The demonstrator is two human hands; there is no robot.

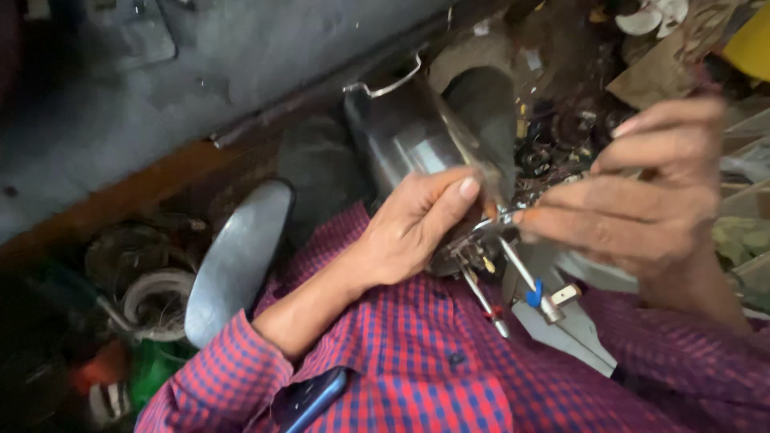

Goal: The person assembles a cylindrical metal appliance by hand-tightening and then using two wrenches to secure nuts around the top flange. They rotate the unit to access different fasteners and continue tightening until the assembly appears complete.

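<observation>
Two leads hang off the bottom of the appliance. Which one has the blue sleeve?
The wire with the blue sleeve is the one nearer the right hand, ending in a metal terminal. The other wire, nearer the left hand, has a red mark.

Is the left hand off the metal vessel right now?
No, the left hand grips the metal vessel near its base, thumb pressed against its side.

The person wears a red-and-blue checked shirt (417,361) with small dark buttons; its left sleeve (233,377) is rolled back above the wrist.
</observation>
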